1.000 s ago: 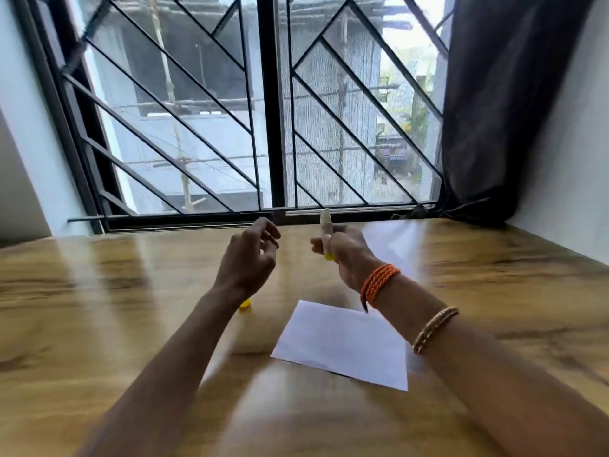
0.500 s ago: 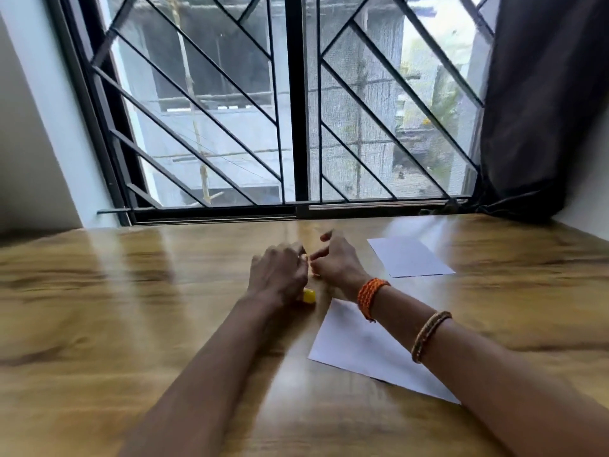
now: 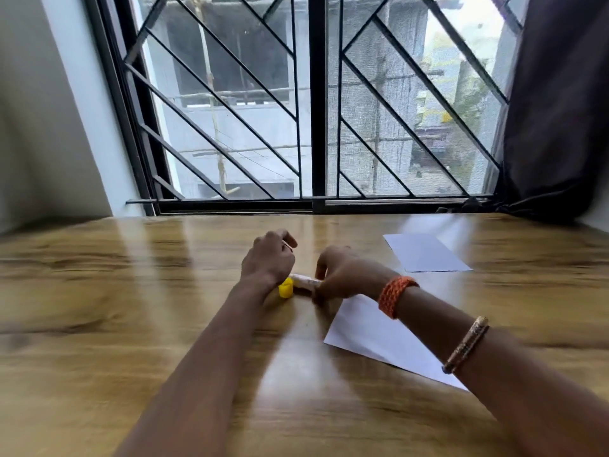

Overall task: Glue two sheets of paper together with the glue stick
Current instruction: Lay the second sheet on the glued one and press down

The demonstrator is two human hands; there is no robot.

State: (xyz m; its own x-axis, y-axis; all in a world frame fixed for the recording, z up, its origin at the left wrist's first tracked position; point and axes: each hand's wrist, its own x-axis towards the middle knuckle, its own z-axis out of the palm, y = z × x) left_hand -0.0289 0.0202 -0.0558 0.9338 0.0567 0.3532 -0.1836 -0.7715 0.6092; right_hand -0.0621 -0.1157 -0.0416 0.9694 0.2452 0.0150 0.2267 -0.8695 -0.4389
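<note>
The glue stick (image 3: 304, 281) lies on its side on the wooden table (image 3: 99, 291), near the middle of the view, its pale barrel pointing toward three o'clock. Printing on the barrel is too blurred to read. The right hand (image 3: 346, 275) is closed over the barrel's three-o'clock end, fingers curled down around it. At the nine-o'clock end sits the yellow cap (image 3: 286, 288), touching or just beside the barrel; whether it is seated on the stick cannot be told. The left hand (image 3: 268, 260) hovers directly above the cap, fingers bent and loosely together; whether it grips anything cannot be told.

At five o'clock from the stick lies a white sheet of paper (image 3: 372, 334), its near corner just beside the right hand and partly under the right forearm. A second white sheet (image 3: 425, 252) lies at two o'clock, well apart from the first, near the far edge of the table. Both sheets are blank.

The right wrist bears an orange braided band (image 3: 395, 296) and, further up the arm, a thin bangle (image 3: 466, 344).

From seven to eleven o'clock the tabletop is bare. The far edge meets a barred window (image 3: 316, 110); a dark curtain (image 3: 560, 110) hangs at two o'clock.
</note>
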